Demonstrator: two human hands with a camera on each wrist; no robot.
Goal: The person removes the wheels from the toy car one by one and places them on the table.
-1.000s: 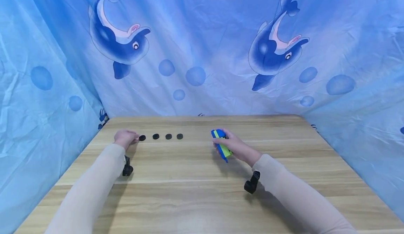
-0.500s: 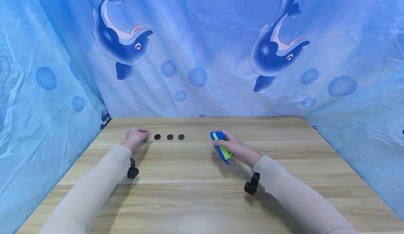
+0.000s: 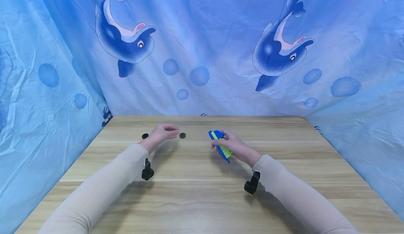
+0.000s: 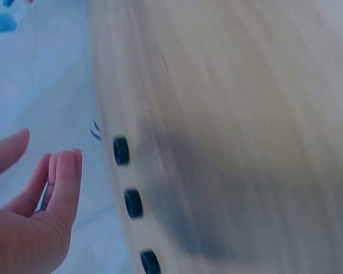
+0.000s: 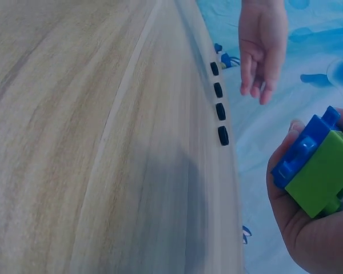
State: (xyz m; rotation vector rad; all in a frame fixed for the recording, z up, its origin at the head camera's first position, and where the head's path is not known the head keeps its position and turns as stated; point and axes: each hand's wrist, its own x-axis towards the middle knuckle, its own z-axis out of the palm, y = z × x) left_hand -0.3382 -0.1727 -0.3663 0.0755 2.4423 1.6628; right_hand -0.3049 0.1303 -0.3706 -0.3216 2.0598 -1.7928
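Observation:
My right hand [image 3: 231,144] holds a blue and lime-green building-block toy [image 5: 326,171], its fingers and thumb wrapped about the body above the table. Blue pieces run along one side, and the green side shows in the right wrist view. My left hand [image 3: 162,132] hovers over the row of small black wheels [image 5: 223,136], palm turned inward. In the left wrist view its thumb stands apart from the fairly straight fingers [image 4: 66,182], with nothing between them. From the head, one wheel [image 3: 182,135] shows just right of the fingertips and another [image 3: 145,136] behind the wrist; the hand hides the others.
The wooden table [image 3: 195,195] reaches back to a blue curtain [image 3: 214,34] printed with dolphins and bubbles. The wheels lie near its far edge, left of centre. A black wrist camera [image 3: 147,172] hangs under the left sleeve, another [image 3: 251,185] under the right.
My left hand has moved right along the row, from the leftmost wheel to near the rightmost one. The leftmost wheel shows again behind it. My right hand keeps the toy almost still.

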